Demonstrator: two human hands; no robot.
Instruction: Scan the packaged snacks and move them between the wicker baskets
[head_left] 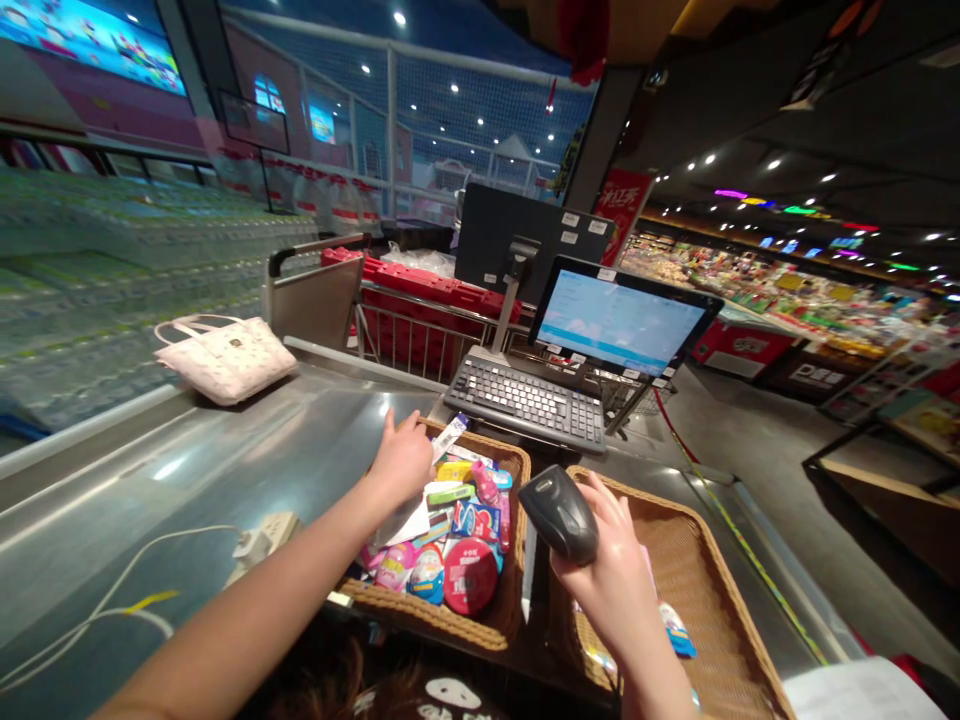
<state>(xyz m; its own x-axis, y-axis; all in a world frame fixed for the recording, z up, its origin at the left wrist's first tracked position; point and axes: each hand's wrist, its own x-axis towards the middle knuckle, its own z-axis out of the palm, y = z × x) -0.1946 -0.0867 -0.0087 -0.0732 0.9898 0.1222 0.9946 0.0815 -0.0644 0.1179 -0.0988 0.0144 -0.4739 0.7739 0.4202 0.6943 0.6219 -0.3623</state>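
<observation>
My left hand [401, 462] reaches into the left wicker basket [480, 630] and pinches a small packet with a barcode label [450, 436] just above the heap. That basket holds several small packaged goods, among them a round red tin [470, 577] and a blue box [477, 520]. My right hand [611, 575] is closed round a dark handheld barcode scanner [561, 512], held over the gap between the two baskets. The right wicker basket [690, 570] lies under my right forearm, with a small blue-and-white packet [679, 632] in it.
A keyboard [529, 402] and a lit till screen [619, 322] stand beyond the baskets. A pink handbag [227, 357] lies on the steel counter [225, 460] at the left. A white power strip with cable [262, 540] lies near my left arm. Red shopping baskets [427, 285] sit behind a rail.
</observation>
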